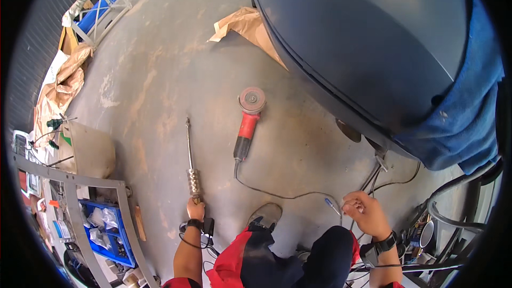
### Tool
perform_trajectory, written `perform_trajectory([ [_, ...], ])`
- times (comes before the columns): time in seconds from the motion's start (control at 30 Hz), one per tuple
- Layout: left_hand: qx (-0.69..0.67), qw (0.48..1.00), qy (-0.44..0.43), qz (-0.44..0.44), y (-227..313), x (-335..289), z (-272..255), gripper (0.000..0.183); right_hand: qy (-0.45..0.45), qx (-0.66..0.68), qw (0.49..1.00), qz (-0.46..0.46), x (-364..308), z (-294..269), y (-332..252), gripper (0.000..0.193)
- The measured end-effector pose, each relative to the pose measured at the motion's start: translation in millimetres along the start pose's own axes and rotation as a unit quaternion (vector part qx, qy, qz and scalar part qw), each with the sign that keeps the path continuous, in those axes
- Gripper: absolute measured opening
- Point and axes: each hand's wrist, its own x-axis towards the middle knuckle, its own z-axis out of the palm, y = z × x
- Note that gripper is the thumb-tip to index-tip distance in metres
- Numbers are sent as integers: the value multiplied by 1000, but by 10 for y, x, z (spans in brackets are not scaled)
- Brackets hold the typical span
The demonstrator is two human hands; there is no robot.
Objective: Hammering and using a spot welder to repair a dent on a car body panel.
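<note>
My left hand (196,209) is closed round the rear end of a slide hammer (190,154), a long metal rod with a ribbed silver weight, pointing away from me over the floor. To the right of its rod a red and black angle grinder (247,125) lies on the concrete, its disc at the far end and its cord trailing toward my right side. My right hand (368,214) is raised beside my knee with curled fingers; whether anything is in them is hidden. Just left of these fingers shows a small blue-tipped piece (329,202).
A large dark blue curved panel (362,37) fills the upper right, with a blue cloth (453,122) over its edge and brown paper (248,26) beneath. At left stand a metal frame (96,184), a blue bin (109,234) and a beige container (90,152). Cables (397,181) hang at right.
</note>
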Motion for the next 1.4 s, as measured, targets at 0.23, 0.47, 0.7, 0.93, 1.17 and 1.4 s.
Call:
perform_trajectory([
  [0.23,-180,974,-104,90,466,-732,-554,36,10,-34,996,-81,-671,-158,9,25],
  [0.47,-185,932,-296,101,1070,-1535,-1488,17,-176,108,948,-244,-774,468,-763,39],
  [0.7,-158,855,-396,297,1752,-1734,-1536,21,-135,152,889,-411,0,1323,-1380,44],
  [0.93,-74,856,-382,341,2189,-2218,-1822,24,-233,424,872,-76,-449,1527,-1545,36],
  [1.17,-27,866,-381,322,2409,-3130,-2288,42,-159,505,848,22,-1896,1038,-1839,33],
  [1.4,44,737,-501,452,3685,-3874,-3147,52,6,504,863,-30,-2914,92,-2665,33],
])
